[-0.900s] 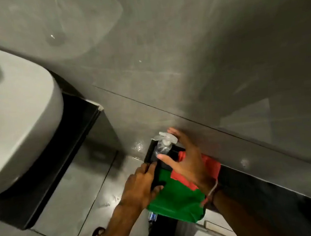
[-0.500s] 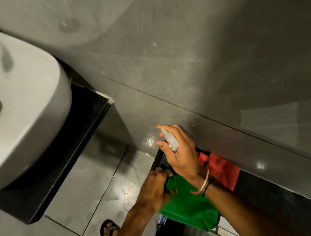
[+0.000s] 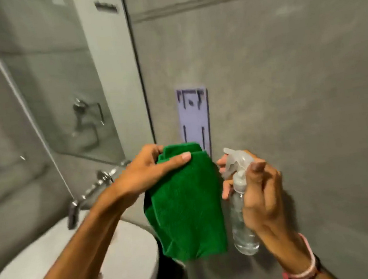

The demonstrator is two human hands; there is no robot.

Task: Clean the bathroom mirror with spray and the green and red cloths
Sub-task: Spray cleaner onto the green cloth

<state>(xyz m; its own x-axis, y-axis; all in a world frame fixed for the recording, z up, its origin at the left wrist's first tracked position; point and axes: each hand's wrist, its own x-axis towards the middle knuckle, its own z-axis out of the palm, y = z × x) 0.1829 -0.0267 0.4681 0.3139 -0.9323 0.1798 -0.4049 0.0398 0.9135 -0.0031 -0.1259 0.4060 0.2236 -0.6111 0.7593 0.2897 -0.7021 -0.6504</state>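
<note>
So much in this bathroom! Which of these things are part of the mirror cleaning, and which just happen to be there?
For the job:
- green cloth, held in the left hand
- spray bottle, held in the right hand
- mirror

Just there:
- white sink
- chrome tap
- purple wall plate

The red cloth is not in view.

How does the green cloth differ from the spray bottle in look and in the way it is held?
The green cloth is opaque, soft and folded, hanging limp; the spray bottle is clear, rigid and upright, with a pale trigger head. The left hand pinches the cloth at its top edge, while the right hand wraps the bottle near its neck. The cloth looks wider than the bottle. Both are held up in front of the grey wall, side by side.
</note>
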